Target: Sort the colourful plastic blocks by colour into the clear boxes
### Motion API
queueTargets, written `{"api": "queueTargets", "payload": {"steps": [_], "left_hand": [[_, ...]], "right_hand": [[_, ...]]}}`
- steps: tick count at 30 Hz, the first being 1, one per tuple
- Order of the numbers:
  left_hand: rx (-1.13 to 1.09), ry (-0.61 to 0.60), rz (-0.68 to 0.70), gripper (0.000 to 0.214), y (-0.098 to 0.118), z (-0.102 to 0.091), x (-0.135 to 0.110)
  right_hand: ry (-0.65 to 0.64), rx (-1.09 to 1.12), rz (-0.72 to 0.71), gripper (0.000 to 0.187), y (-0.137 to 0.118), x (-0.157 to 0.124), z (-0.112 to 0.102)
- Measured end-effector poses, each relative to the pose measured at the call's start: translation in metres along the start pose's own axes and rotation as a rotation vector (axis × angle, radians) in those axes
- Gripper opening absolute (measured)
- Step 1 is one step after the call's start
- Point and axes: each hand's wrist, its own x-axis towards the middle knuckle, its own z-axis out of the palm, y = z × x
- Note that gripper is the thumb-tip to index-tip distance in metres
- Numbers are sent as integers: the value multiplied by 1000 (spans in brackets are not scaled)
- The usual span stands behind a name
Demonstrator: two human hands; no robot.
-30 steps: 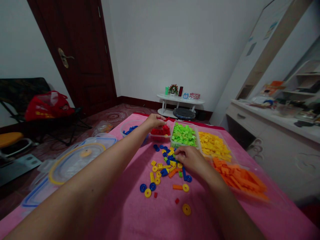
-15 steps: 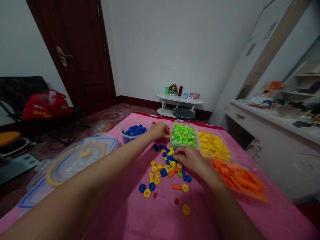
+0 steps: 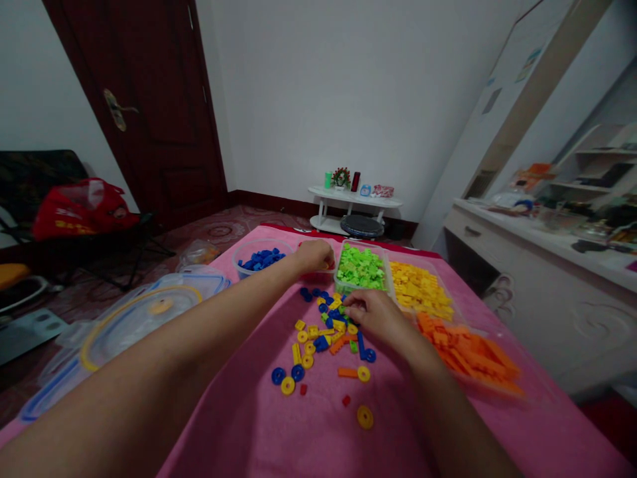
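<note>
My left hand (image 3: 317, 255) reaches over a clear container at the back, with bits of red showing beside it. Its fingers are curled down, and whatever they hold is hidden. My right hand (image 3: 372, 311) rests low at the right side of a loose pile of toy building pieces, thumb and fingers pinched close to a green piece (image 3: 342, 309). What sits in that pinch is too small to make out. In the pile lie yellow wheels (image 3: 307, 361), blue wheels (image 3: 297, 372), an orange strip (image 3: 348, 373) and several small bricks.
Left of my left hand stands a round tub of blue bricks (image 3: 266, 258). Boxes of green bricks (image 3: 362, 267), yellow bricks (image 3: 421, 291) and orange bricks (image 3: 468, 355) line the right. Clear lids (image 3: 144, 315) lie at the left on the pink cloth (image 3: 279, 438).
The view has shifted slightly, so everything sits a little further left. My left hand stays over the back container, its fingers a bit more curled in. My right hand remains by the pile.
</note>
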Motion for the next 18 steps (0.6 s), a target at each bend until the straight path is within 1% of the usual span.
{"api": "queueTargets", "payload": {"steps": [3, 5, 7, 8, 10, 11, 14, 18], "left_hand": [[-21, 87, -22, 23, 9, -6, -15], [-128, 111, 1, 23, 17, -2, -31], [-276, 106, 39, 21, 23, 9, -51], [-314, 104, 56, 20, 25, 16, -61], [-330, 161, 67, 21, 26, 32, -79], [-326, 191, 50, 23, 24, 39, -86], [-313, 218, 43, 27, 16, 58, -98], [-333, 235, 44, 37, 4, 76, -102]], "right_hand": [[3, 8, 15, 19, 1, 0, -3], [8, 4, 25, 19, 2, -1, -3], [14, -7, 33, 19, 2, -1, -2], [22, -11, 32, 18, 1, 0, 0], [65, -17, 29, 17, 2, 0, 6], [100, -17, 27, 18, 2, 1, 10], [169, -2, -10, 23, 5, 2, 24], [166, 32, -73, 41, 7, 3, 45]]}}
